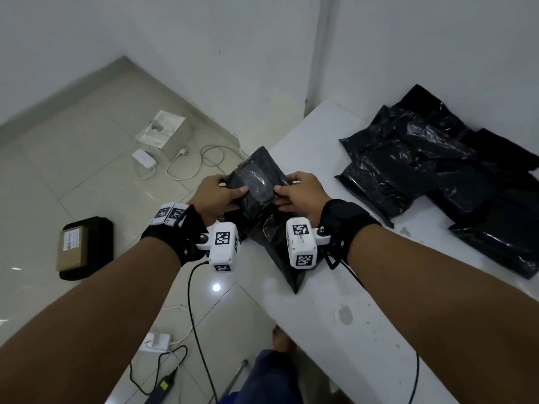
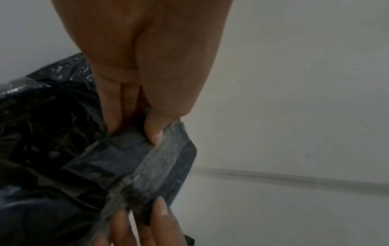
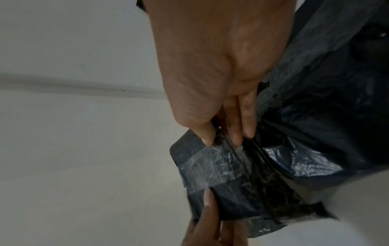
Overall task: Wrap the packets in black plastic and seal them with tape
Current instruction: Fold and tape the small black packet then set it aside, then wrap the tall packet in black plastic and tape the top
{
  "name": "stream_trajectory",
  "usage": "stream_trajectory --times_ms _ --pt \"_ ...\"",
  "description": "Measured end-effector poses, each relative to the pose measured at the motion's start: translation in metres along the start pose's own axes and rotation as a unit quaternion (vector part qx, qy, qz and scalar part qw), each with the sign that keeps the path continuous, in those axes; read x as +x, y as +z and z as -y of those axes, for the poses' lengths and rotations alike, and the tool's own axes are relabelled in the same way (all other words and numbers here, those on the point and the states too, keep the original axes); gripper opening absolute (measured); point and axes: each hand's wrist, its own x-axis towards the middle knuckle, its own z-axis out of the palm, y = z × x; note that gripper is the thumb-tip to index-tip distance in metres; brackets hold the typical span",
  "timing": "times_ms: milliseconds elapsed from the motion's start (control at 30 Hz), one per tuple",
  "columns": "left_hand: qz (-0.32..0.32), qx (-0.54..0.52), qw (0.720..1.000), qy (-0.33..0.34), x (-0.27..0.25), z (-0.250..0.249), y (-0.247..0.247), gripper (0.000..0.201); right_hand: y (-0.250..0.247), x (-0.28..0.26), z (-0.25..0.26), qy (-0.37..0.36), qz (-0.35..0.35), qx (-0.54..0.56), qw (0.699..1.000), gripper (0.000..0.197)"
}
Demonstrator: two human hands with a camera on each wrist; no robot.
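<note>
I hold a packet wrapped in black plastic [image 1: 256,182] above the near corner of the white table [image 1: 344,310]. My left hand [image 1: 221,196] grips its left side, thumb on top. My right hand [image 1: 297,193] grips its right side the same way. Clear tape [image 2: 155,159] runs across the wrap between the two thumbs, and it also shows as the shiny tape [image 3: 212,168] in the right wrist view. Loose black plastic [image 1: 280,252] hangs from the packet down onto the table. A heap of wrapped black packets [image 1: 443,176] lies at the table's far right.
On the tiled floor to the left lie a black case with a brown box on it [image 1: 84,249], a white box [image 1: 163,129], a power adapter with cable [image 1: 145,160] and more cables [image 1: 180,360]. White walls close off the back.
</note>
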Motion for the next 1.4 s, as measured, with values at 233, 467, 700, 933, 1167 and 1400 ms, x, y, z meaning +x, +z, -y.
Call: stream_trajectory --times_ms 233,467,700,933,1167,1400 --pt "-0.104 0.089 0.990 -0.022 0.031 0.028 -0.009 0.025 -0.017 0.001 -0.020 -0.022 -0.103 -0.156 0.982 0.020" --pt "-0.135 0.286 0.948 -0.045 0.047 0.037 0.001 0.034 -0.037 -0.009 -0.041 -0.014 -0.110 -0.170 0.979 0.018" --pt "-0.121 0.379 0.914 -0.074 0.042 0.026 -0.003 0.039 -0.047 -0.022 -0.047 -0.016 -0.091 -0.158 0.983 0.021" --pt "-0.181 0.431 0.884 0.028 0.029 0.000 0.025 0.060 -0.077 -0.037 -0.051 -0.011 -0.110 -0.133 0.985 0.025" --pt "-0.045 0.332 0.931 0.143 0.003 -0.041 0.111 0.016 -0.142 -0.065 -0.057 -0.026 -0.159 -0.074 0.984 0.022" --pt "0.081 0.318 0.930 0.165 -0.026 -0.048 0.231 0.015 -0.234 -0.105 -0.083 -0.002 -0.245 -0.004 0.970 0.023"
